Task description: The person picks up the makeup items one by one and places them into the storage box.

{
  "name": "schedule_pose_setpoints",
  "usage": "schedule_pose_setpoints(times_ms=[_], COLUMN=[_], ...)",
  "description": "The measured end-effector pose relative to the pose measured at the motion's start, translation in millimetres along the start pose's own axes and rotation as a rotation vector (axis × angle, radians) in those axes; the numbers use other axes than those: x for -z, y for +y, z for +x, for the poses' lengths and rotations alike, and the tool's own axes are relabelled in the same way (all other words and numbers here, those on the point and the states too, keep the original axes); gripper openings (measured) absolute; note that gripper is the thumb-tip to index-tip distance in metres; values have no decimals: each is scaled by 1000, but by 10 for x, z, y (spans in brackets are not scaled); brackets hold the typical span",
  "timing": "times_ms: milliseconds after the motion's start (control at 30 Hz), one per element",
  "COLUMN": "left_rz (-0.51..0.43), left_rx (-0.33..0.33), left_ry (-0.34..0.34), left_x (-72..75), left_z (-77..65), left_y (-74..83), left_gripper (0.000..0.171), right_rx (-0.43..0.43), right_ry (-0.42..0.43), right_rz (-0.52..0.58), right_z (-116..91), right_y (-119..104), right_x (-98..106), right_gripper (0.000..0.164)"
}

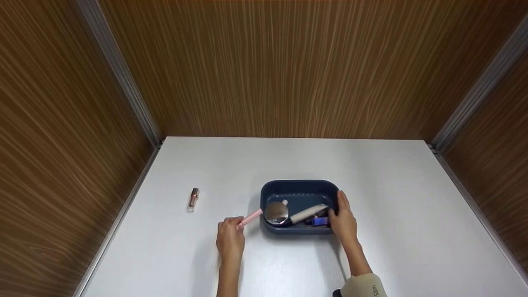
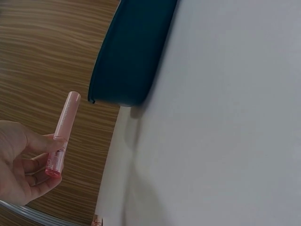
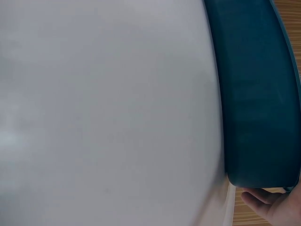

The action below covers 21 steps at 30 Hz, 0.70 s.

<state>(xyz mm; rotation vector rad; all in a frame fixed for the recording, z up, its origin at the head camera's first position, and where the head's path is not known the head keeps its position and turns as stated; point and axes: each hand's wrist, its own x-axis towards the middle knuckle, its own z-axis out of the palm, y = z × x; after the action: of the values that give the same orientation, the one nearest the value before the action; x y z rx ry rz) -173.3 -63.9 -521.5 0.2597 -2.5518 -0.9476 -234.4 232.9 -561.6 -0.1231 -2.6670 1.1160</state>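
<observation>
Between thumb and fingers, my left hand pinches a slim pink lip gloss tube, its far end just by the left rim of a dark blue box. My right hand grips the box's right wall, thumb over the rim and fingers along the outside. Inside the box lie a round mirror, a pale tube with a dark end and a small blue item. Other pieces beneath them are partly hidden.
A lipstick with a clear end lies on the white table, left of the box. Wood-grain panels enclose the table at the back and both sides.
</observation>
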Motion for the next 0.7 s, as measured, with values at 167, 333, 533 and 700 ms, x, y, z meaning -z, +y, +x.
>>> schedule_pose_setpoints(times_ms=[167, 333, 533, 700], left_rz=[8, 4, -11, -10], left_rx=[-24, -35, -48, -59], left_ry=[30, 32, 15, 1], left_x=[-2, -10, -24, -44], left_z=[29, 55, 66, 88], left_y=[33, 59, 82, 121], left_gripper=[24, 25, 24, 24], right_rx=[1, -6, -10, -3], right_ry=[-3, -9, -19, -7], right_rz=[0, -4, -12, -9], right_z=[3, 5, 7, 2], right_y=[-2, -7, -14, -14], right_x=[1, 6, 11, 14], right_gripper=[63, 63, 64, 63])
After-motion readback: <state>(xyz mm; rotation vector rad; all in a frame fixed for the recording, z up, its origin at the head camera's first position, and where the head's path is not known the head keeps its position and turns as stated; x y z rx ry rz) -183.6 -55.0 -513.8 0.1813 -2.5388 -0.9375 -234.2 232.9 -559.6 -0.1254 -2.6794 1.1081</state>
